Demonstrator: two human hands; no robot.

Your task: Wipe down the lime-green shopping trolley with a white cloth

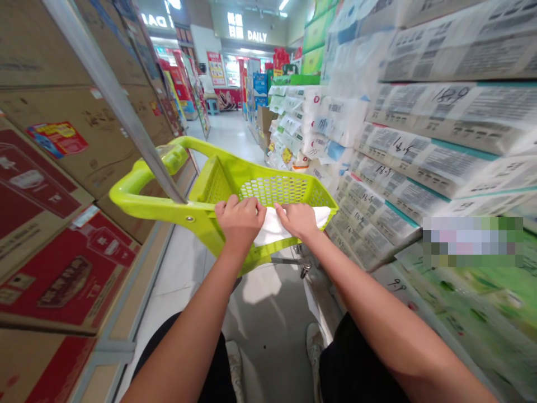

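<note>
A lime-green shopping basket on wheels (289, 182) stands tilted before me, with a perforated wall and a looped handle (138, 207) on the left. My left hand (241, 221) is closed over its near rim, fingers curled over the edge. A white cloth or tissue (272, 228) lies along the near side, between and under the hands. My right hand (297, 219) is closed on this white cloth at the rim, thumb toward the left hand; its fingertips are hidden. Most of the basket's floor is out of sight.
Stacked cartons (62, 280) line the left, beside a slanting metal pole (126, 106). Piled white tissue packs (419, 112) and green packs (474, 313) rise close on the right. The tiled aisle (226, 134) runs ahead; a person is far off at left.
</note>
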